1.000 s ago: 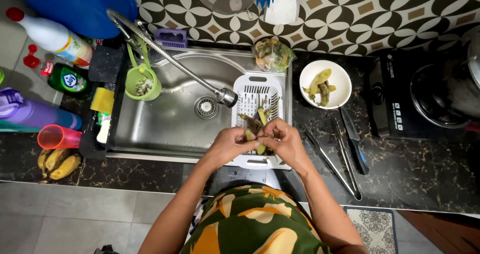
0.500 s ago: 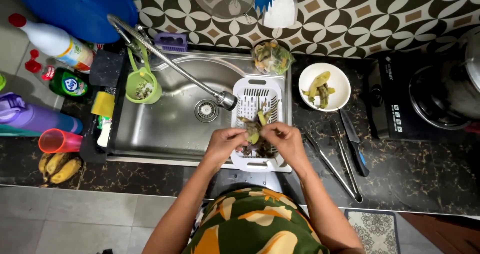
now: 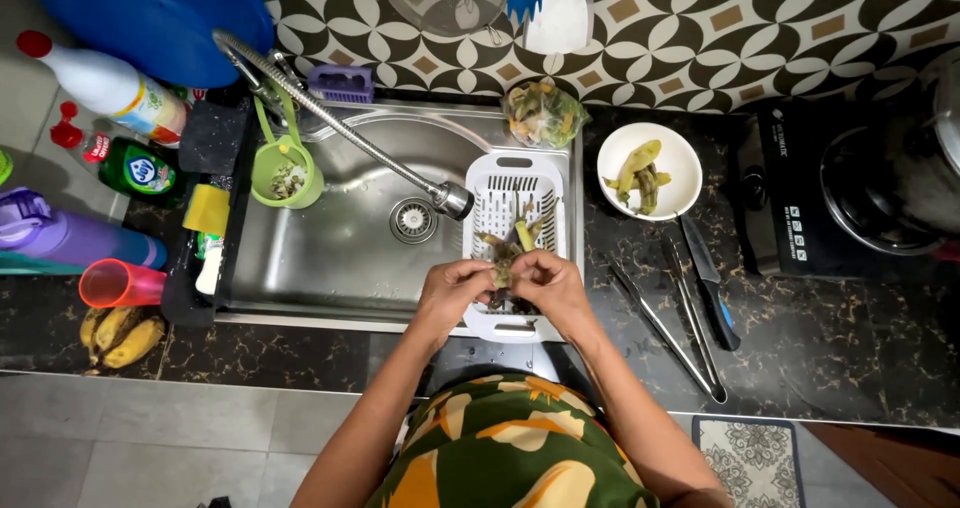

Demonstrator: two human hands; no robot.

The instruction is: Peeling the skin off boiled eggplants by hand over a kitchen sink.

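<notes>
Both my hands meet over the near end of a white slotted basket (image 3: 494,180) that rests across the right side of a steel sink (image 3: 340,258). My left hand (image 3: 452,293) and my right hand (image 3: 548,284) together pinch a small greenish-brown piece of vegetable (image 3: 502,264). More green and brown peel pieces (image 3: 524,234) lie in the basket just beyond my fingers. A white bowl (image 3: 682,158) with peeled green pieces stands on the dark counter to the right.
A pull-out faucet (image 3: 452,200) hangs over the sink. A knife (image 3: 712,282) and metal tongs (image 3: 672,330) lie right of the basket. A bag of scraps (image 3: 542,116), a hob (image 3: 800,198), bottles (image 3: 112,86), a red cup (image 3: 118,284) and bananas (image 3: 120,332) surround the sink.
My hands have stayed over the basket's near end, working the small piece between the fingertips; they sit slightly closer together. Nothing else has moved.
</notes>
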